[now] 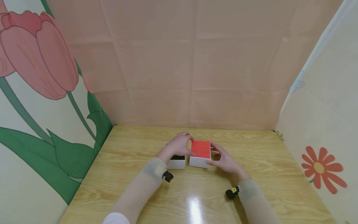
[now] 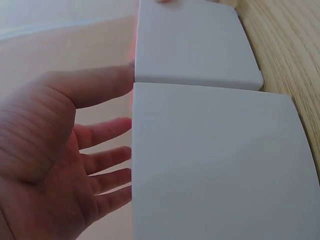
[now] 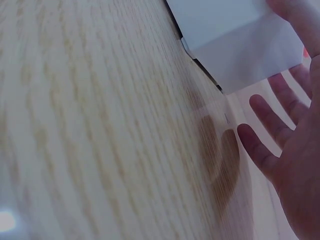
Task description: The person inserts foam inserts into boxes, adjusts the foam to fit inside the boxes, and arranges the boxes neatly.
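Observation:
Two white boxes stand side by side on a wooden table. The right one, a red-topped box (image 1: 200, 150), is white on its sides. Its neighbour, a white box with black showing at the top (image 1: 176, 163), lies partly beneath my left hand (image 1: 179, 145). That hand arches over it, thumb at the red top's left edge; in the left wrist view its fingers look fairly straight, tips hidden behind the box edge. My right hand (image 1: 225, 160) holds the red-topped box at its right side, thumb on the front face, fingers around the side; the ring and little fingers stand apart from it.
The wooden table (image 1: 173, 199) extends around the boxes, with a glare spot near the front. A pinkish cloth backdrop (image 1: 195, 68) hangs behind it. Floral-printed sheets border the left and right sides. Small black cameras are strapped to both wrists.

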`<state>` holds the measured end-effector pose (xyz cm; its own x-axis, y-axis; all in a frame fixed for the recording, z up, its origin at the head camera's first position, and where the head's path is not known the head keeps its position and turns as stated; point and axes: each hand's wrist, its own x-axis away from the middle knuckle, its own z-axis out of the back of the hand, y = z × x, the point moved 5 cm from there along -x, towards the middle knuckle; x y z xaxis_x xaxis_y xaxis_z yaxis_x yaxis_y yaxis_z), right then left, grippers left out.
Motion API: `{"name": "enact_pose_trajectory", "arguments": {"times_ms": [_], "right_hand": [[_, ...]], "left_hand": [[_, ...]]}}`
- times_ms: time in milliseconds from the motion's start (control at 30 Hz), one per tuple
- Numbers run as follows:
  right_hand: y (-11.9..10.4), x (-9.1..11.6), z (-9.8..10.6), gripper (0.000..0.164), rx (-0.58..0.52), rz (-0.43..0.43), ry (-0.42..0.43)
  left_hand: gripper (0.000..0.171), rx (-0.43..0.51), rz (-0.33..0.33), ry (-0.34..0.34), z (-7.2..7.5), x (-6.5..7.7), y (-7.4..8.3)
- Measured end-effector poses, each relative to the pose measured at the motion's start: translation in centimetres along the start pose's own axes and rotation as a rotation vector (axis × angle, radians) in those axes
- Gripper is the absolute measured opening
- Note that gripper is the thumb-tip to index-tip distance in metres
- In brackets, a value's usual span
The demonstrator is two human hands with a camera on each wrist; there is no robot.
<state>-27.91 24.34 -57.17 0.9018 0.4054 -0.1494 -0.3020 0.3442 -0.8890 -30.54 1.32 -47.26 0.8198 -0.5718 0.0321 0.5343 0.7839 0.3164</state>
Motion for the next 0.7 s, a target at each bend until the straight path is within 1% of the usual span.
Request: {"name": "enact_pose_trajectory", "arguments": {"times_ms": [67, 233, 333, 500, 700], "right_hand": [[1.0, -0.2, 0.1, 0.097, 0.006, -0.001, 0.003], [0.9, -0.1, 0.2, 0.096, 0.031, 0.002, -0.003], [0.7, -0.1, 0.2, 0.097, 0.033, 0.004, -0.008], [0.5, 0.0, 0.2, 0.097, 0.027, 0.019, -0.014], [0.7, -0.1, 0.2, 0.097, 0.009, 0.020, -0.014]], "left_hand": [[0.064, -0.015, -0.026, 0.010, 0.0, -0.1, 0.3], [0.065, -0.022, -0.126, 0.060, -0.2, -0.7, 1.7], [0.065, -0.010, -0.158, 0.081, -0.6, -1.1, 2.8], [0.063, -0.030, -0.169, 0.077, -1.6, -1.9, 4.0], [0.056, -0.070, -0.169, 0.087, -2.4, -2.6, 4.4]]}}
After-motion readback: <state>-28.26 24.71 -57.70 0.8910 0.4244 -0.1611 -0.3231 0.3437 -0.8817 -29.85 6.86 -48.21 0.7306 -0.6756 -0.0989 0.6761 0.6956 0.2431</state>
